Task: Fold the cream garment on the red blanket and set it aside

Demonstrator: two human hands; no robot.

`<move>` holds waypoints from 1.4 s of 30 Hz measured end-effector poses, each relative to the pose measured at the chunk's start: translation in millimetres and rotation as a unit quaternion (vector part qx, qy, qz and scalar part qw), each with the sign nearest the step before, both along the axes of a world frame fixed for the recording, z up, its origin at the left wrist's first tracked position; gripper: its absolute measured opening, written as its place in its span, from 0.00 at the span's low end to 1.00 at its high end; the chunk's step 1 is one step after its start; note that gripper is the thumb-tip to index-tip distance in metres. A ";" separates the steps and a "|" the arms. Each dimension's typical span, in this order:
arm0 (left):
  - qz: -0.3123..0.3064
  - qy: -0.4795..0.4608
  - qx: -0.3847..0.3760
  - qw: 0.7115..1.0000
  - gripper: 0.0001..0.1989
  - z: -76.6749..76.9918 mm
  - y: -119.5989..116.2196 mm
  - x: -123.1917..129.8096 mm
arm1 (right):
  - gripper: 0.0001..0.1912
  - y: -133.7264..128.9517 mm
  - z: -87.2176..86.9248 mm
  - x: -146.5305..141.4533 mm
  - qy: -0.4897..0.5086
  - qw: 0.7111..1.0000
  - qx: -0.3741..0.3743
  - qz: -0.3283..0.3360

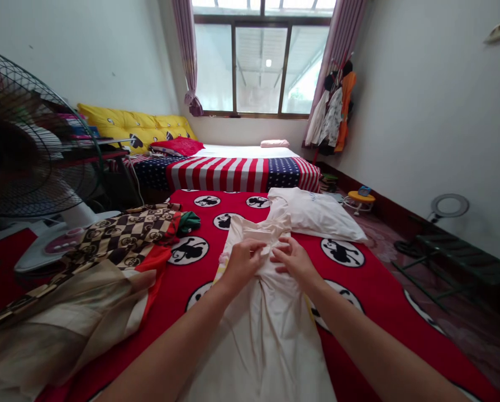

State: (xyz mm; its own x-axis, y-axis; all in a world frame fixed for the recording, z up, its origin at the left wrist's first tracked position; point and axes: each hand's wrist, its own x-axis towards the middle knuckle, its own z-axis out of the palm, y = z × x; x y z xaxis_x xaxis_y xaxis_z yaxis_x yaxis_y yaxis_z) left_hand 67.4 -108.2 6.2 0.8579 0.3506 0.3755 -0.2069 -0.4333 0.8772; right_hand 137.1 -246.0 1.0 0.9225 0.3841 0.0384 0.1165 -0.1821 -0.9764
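Cream garment (270, 335) | under left fingers (253, 244), right fingers (286, 251) | on red blanket (375, 287)

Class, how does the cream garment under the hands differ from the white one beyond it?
The cream garment lies under the left hand and right hand; the white garment, under neither. The cream garment is deeply creased; the white garment lies flatter. Both lie on red cloth.

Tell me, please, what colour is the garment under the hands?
The garment is mostly off-white; the head view, the only one, shows it.
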 end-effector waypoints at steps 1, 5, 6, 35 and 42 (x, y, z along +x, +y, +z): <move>0.027 -0.011 0.016 0.999 0.12 -1.9 3.1 -2.2 | 0.16 0.1 1.2 1.4 -0.030 0.999 -0.011 0.001; -0.041 0.024 0.123 0.991 0.15 -10.4 7.7 -15.8 | 0.10 6.0 6.4 3.3 -0.164 0.985 -0.035 0.030; -0.072 0.045 0.170 0.982 0.15 -13.1 4.5 -21.3 | 0.12 9.0 6.4 3.7 -0.209 0.975 -0.044 0.055; -0.021 0.047 0.397 0.916 0.23 1.7 36.8 28.5 | 0.20 10.0 32.5 117.8 -0.278 0.904 -0.309 -0.099; -0.023 0.154 0.457 0.876 0.25 -32.8 48.1 44.2 | 0.16 -0.3 20.2 121.8 -0.257 0.877 -0.374 -0.160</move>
State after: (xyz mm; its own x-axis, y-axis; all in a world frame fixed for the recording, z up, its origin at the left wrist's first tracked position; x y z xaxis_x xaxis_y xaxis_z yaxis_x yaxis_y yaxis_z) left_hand 111.6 -60.2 -26.5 0.9731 -0.0135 0.2299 -0.0572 -0.9812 0.1845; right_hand 258.9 -246.4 21.2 0.9224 0.2033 0.3285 0.3317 -0.8526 -0.4037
